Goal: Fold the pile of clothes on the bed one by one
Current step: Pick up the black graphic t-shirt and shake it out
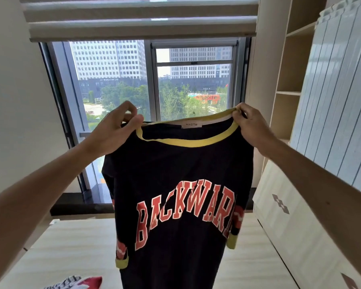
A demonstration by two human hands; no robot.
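A dark navy T-shirt [175, 176] with a yellow collar, yellow sleeve cuffs and red "BACKWARD" lettering hangs in front of me above the bed [67, 247]. My left hand [115, 130] pinches the collar's left side at shoulder height. My right hand [250, 126] pinches the collar's right side. Both arms are stretched out and the shirt hangs full length, its hem below the frame. A red and white patterned garment [77, 283] lies on the bed at the bottom left edge.
A large window [146, 84] with a raised blind fills the wall ahead, with a dark sill below it. White panels [338, 113] and a flat carton [290, 222] lean at the right against open shelves [288, 84]. A plain wall stands at the left.
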